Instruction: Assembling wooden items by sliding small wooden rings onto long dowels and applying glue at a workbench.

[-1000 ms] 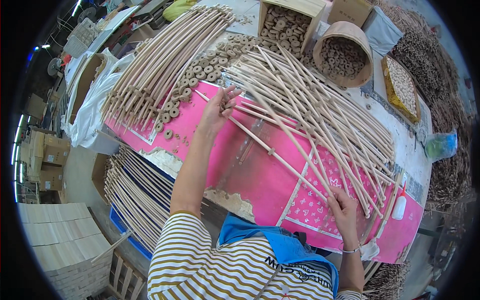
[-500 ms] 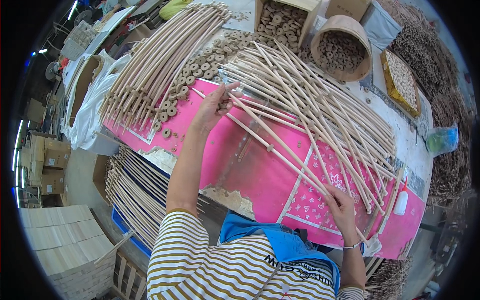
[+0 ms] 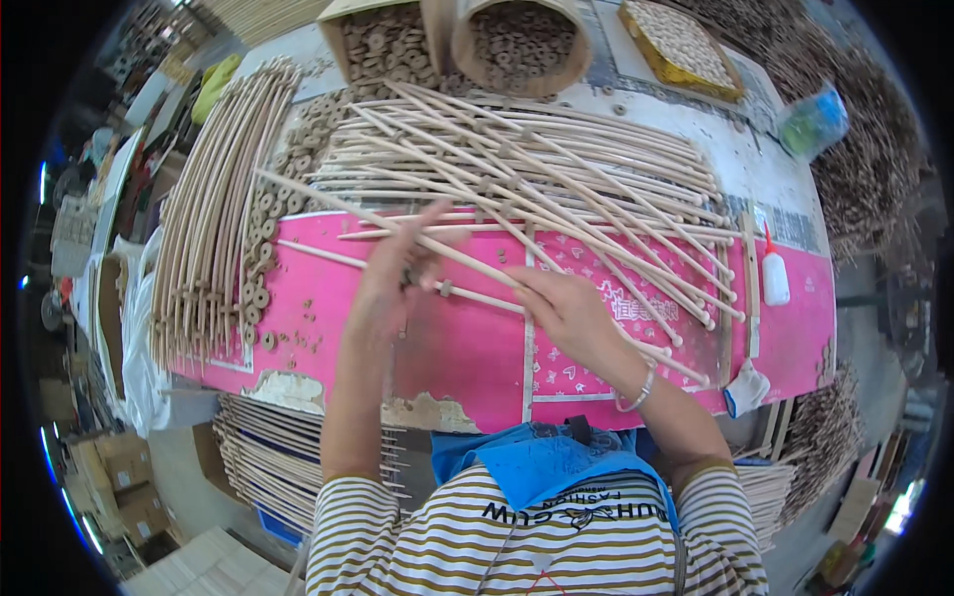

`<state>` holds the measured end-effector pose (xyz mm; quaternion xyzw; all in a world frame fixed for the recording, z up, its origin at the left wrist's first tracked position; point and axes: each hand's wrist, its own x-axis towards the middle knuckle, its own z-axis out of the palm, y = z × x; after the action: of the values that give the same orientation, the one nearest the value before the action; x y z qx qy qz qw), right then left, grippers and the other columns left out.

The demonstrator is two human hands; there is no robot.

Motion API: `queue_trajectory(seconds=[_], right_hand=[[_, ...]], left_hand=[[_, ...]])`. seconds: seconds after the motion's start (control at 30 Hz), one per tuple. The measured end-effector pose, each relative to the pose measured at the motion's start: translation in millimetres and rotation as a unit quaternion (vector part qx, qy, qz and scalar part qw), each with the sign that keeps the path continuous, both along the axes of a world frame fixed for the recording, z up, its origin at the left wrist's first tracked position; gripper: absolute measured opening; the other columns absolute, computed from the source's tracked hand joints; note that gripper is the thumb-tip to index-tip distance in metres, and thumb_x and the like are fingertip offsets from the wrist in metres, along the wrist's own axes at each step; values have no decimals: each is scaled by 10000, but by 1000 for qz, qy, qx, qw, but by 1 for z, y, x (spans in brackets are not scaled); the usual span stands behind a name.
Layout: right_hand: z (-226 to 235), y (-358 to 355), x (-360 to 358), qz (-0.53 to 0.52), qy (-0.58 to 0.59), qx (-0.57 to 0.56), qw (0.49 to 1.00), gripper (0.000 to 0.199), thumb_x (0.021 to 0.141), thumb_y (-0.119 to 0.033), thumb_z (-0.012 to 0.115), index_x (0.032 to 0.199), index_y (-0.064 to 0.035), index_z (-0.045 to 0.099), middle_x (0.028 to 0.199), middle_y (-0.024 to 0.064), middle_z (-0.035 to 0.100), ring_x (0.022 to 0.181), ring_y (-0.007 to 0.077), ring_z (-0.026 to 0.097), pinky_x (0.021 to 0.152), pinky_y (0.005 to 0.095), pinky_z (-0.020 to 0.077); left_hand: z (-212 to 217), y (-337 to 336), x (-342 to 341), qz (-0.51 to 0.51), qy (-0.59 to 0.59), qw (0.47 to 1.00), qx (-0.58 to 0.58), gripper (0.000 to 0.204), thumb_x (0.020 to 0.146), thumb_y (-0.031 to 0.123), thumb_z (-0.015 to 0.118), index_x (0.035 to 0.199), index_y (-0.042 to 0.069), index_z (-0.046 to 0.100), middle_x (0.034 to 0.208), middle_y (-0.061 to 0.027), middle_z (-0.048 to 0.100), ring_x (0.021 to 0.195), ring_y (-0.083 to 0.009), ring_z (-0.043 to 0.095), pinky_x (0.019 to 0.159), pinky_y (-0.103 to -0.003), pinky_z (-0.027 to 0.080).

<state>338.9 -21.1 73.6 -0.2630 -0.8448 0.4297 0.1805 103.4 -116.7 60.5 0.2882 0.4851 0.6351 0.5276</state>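
Fingers of the right hand [image 3: 571, 316] are closed around the held rod; fingers of the left hand [image 3: 386, 278] are blurred, and whether they grip or only support cannot be told.

Tabletop [image 3: 467, 360]: pink-covered along the near side. Both hands are above this section.

Rod pile [image 3: 616, 159]: loose, crossing pale rods beyond the hands, apart from the right fingers.

Held rod [image 3: 467, 261]: slants from the upper left, past the left fingers, to the right fingers, then on toward the lower right. Judged by appearance, it is wooden, light and stiff, with a smooth surface that may roll between the fingertips. Its slender section could snap under hard bending. Take hold near mid-length for balance; use a second support toward the far end to limit swing.

Second rod [image 3: 487, 300]: lies nearer the person than the held rod over most of its length. It passes beneath both hands; contact with the fingers cannot be confirmed. Similar handling is expected.

Ring [image 3: 444, 288]: small, brown, seated around the second rod, just to the right of the left fingers. Probably light and rigid, with a brittle edge; hold by the rim between thumb and fingertip.
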Motion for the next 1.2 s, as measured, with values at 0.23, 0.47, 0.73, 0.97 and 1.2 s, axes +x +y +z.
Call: queue_trajectory(seconds=[0.23,0.47,0.73,0.97,1.2], right_hand=[[-22,37,13,-42,-24,253,966,304,910,-167,665,1198,-74,692,1053,112,713,917,280,671,775,401,531],[-50,-9,60,49,-150,244,957,881,747,-374,803,1518,-181,421,1612,154,302,1510,324,252,1222,603,129],[-75,-1,74,-69,-108,237,963,723,781,-189,763,1450,-109,499,1552,157,397,1477,326,320,1221,580,186],[-69,-2,79,-75,-100,204,971,695,789,-182,747,1440,-109,515,1531,150,425,1468,317,340,1225,568,193],[-78,9,84,-78,-103,256,958,532,871,-150,631,1389,-73,540,1483,168,482,1392,307,445,1200,533,266]], left_hand=[[-14,-19,14,-68,138,969,-193,376,1064,331,496,1291,59,623,961,-54,732,603,-40,561,502,-175,355],[8,20,15,-273,106,941,-169,328,1051,312,529,1205,60,672,927,-12,713,649,-26,566,519,-166,351],[-18,225,-50,-81,44,986,-138,367,1041,288,494,1211,-6,633,886,-64,688,664,-110,557,514,-236,412],[7,342,-64,162,405,900,-8,672,1000,443,584,1499,26,414,1477,-164,484,1335,-259,493,1003,-362,472],[-46,277,15,-222,696,660,174,450,996,382,566,1370,133,593,1346,-133,627,1286,-310,557,1108,-459,390]])
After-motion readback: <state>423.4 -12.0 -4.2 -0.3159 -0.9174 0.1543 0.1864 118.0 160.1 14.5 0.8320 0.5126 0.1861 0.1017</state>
